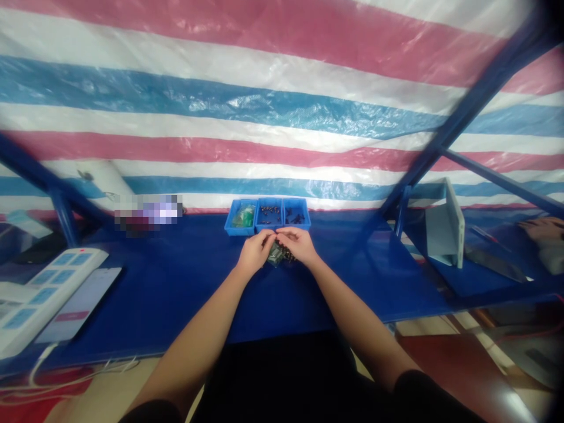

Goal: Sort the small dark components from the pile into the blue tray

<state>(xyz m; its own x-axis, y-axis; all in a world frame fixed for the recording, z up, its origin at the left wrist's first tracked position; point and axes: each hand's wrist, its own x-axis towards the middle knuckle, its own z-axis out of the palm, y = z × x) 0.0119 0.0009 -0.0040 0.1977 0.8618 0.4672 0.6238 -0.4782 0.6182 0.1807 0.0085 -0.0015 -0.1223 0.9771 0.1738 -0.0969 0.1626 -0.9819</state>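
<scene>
Two hands meet at the front of the table, with the left hand point(256, 252) and the right hand point(299, 244) curled inward and their fingers point(269, 234) touching. Both are closed over a small clear plastic bag point(275, 255) with greenish contents, which lies just beneath them, and a cluster of small dark parts point(288, 254) shows beside the right hand. The fingers hide any contact, so it cannot be told whether either hand grips the bag.

Directly ahead, a blue three-compartment parts tray point(229, 223) stands just beyond the hands. Its left compartment holds a green-filled plastic bag point(244, 215), its middle one small metal fittings point(268, 211), and its right one dark pieces point(296, 218).

The blue table point(185, 299) extends to both sides. At left lie a white power strip point(53, 288) with blue panels and a smartphone point(79, 305), its cable point(42, 364) trailing over the edge. A pixelated object point(147, 214) beyond them cannot be identified.

At right stand a grey-blue folded panel point(445, 226) and a co-worker's hand point(544, 230) on a separate blue surface. Blue steel braces point(484, 100) cross a striped red, white and blue tarpaulin point(282, 106) that forms the wall.
</scene>
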